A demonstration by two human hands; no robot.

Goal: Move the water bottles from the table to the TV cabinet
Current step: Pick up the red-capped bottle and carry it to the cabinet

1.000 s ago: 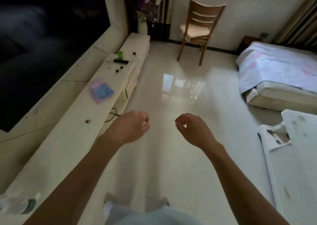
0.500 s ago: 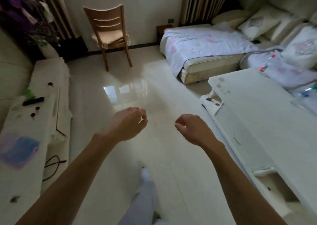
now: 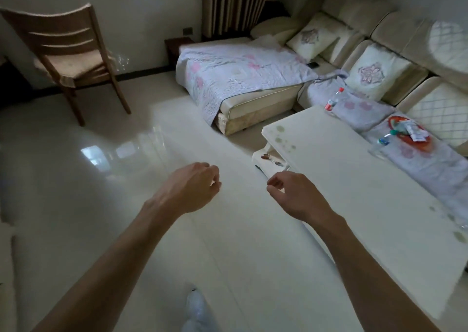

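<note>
Here, both left hand [image 3: 190, 187] and right hand [image 3: 295, 195] empty, fingers [image 3: 274, 179] loosely curled, touching nothing.

White table [image 3: 354, 192]: two water bottles [image 3: 333, 99] [image 3: 382, 143] at far edge (blurred).

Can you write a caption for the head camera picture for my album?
Two empty hands, left and right, reach toward a white table holding two clear plastic water bottles.

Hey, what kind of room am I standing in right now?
Most likely a home living room. A cream sectional sofa with embroidered cushions runs along the right wall, a low white coffee table stands in front of it, and a wooden chair sits on the glossy tiled floor.
</note>
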